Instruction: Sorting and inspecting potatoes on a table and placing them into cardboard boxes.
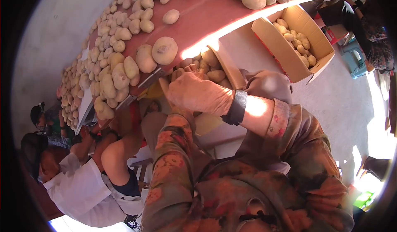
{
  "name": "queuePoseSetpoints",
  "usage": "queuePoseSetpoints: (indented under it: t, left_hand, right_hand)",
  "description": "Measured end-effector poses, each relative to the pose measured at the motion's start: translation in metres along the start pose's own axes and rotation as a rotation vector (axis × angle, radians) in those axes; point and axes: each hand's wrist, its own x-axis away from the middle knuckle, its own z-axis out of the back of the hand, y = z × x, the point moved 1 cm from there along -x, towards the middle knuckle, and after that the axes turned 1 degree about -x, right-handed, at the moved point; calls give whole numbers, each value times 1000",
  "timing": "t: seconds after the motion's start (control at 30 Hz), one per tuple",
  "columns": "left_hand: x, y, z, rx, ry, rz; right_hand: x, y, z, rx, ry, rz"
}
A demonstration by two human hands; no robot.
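Note:
My right hand (198, 92), with a black band on the wrist, reaches into a cardboard box (231, 67) between my knees. Its fingers are bent down among the potatoes (216, 75) there, and whether they grip one is hidden. My left sleeve (175, 139) runs up to the near side of the same box. Most of my left hand lies behind the right one, so its grip does not show. A flap of cardboard (209, 125) hangs below my right wrist.
Many potatoes (121, 77) cover the left of the red tabletop (198, 11); larger ones (253, 1) lie at its far edge. Another open carton (324, 56) of potatoes stands right. A seated person in a white shirt (80, 188) is at my left. A blue plastic container (353, 58) sits far right.

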Motion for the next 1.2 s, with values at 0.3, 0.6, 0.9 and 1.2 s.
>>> queuePoseSetpoints:
  t: [0.3, 0.6, 0.9, 1.2]
  left_hand:
    - [21, -14, 7, 13, 34, -41]
    - [14, -13, -1, -88, -49, 21]
    - [25, -33, 22, 176, -104, -57]
    - [61, -52, 78, 1353, -461, 70]
  right_hand:
    - [10, -46, 7, -249, -457, 155]
    - [19, -85, 9, -366, -1087, 254]
    - [10, -81, 22, -331, -1070, 320]
    - [20, -99, 9, -264, -927, 396]
